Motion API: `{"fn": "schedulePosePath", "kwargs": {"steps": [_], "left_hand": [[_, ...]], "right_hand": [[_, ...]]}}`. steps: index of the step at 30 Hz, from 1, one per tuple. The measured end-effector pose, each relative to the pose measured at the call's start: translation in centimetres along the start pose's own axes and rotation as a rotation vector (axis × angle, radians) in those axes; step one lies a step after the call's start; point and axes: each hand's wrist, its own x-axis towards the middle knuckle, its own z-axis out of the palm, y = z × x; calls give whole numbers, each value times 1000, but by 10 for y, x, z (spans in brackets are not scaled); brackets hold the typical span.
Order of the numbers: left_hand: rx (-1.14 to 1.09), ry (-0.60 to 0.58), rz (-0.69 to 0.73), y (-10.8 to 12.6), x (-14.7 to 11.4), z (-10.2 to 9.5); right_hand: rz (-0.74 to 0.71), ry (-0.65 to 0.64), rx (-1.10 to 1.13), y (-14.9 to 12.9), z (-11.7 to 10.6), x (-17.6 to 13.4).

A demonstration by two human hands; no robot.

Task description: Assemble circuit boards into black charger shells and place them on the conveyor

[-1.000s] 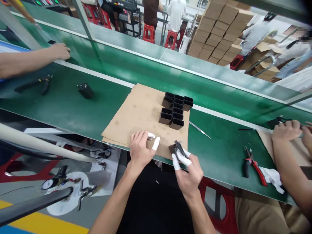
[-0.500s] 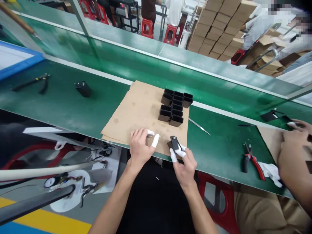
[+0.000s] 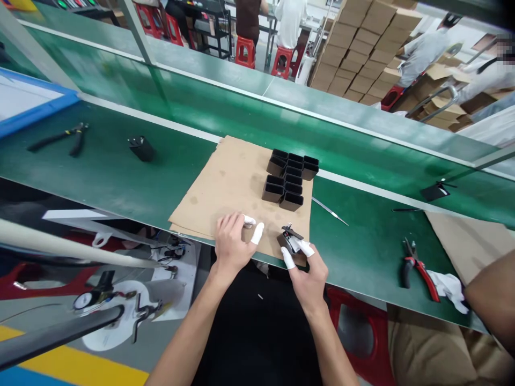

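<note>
My right hand (image 3: 308,271), with white finger cots on its thumb and fingertips, grips a small black box (image 3: 286,244) over the front edge of the cardboard sheet (image 3: 213,193). A flat black piece (image 3: 293,232) sits tilted across the top of that box, and some small parts show beneath it. To the left, my left hand (image 3: 235,241) rests at the sheet's near edge with thumb and index finger apart, holding nothing. Several open black cases (image 3: 282,185) stand grouped on the sheet beyond my hands.
A thin metal tool (image 3: 330,210) lies right of the sheet. Red-handled pliers (image 3: 418,271) and a white cloth (image 3: 448,287) are near a co-worker's arm (image 3: 493,292). Black boxes stand at left (image 3: 141,148) and far right (image 3: 436,191). Black-handled pliers (image 3: 60,139) lie at left.
The flat black piece on the box in my right hand has swung from upright to a slant. My left hand stays put. The co-worker's hands at right have moved out of view.
</note>
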Motion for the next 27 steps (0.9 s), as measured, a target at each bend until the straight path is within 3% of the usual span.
{"fn": "schedulePosePath", "kwargs": {"steps": [8, 19, 27], "left_hand": [[5, -14, -15, -2, -2, 0], [-13, -10, -14, 0, -1, -1], [-10, -19, -22, -2, -2, 0]], "right_hand": [[-17, -59, -17, 1, -1, -2], [-6, 104, -92, 6, 7, -8], [-86, 54, -57, 10, 6, -10]]}}
